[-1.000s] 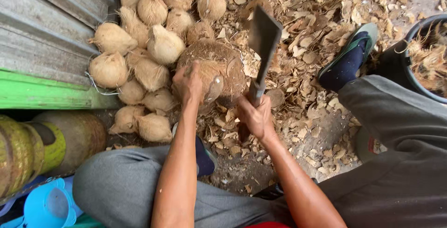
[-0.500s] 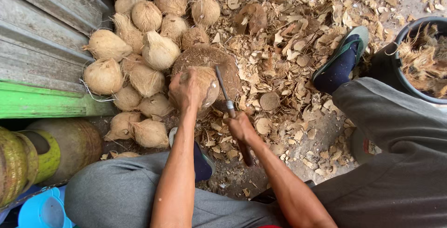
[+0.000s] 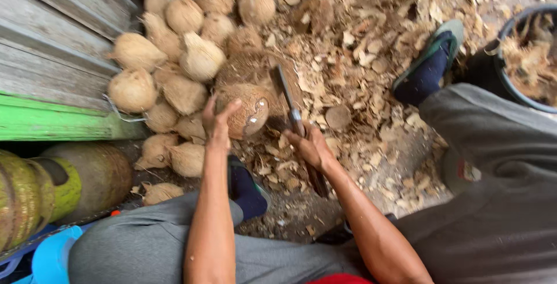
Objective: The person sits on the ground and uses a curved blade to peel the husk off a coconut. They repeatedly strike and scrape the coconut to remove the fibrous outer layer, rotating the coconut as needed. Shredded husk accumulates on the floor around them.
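Note:
My left hand (image 3: 217,122) grips a husked brown coconut (image 3: 248,109), which rests on a round wooden chopping block (image 3: 255,66). The coconut shows a few pale cut patches on its side. In my right hand (image 3: 307,147) is the handle of a cleaver (image 3: 285,93). Its blade is seen edge-on, pointing away from me, and lies against the right side of the coconut. Both forearms reach forward between my knees, which are in grey trousers.
A heap of several husked coconuts (image 3: 180,58) lies left and behind the block, against a grey corrugated wall (image 3: 52,46) with a green base. Husk chips (image 3: 360,69) litter the ground. A dark bucket (image 3: 531,58) of husk stands right. Green gas cylinders (image 3: 35,185) lie at lower left.
The cleaver was raised flat-side up over the block a second ago; it has come down and now sits edge-on against the coconut. My left hand kept hold of the coconut.

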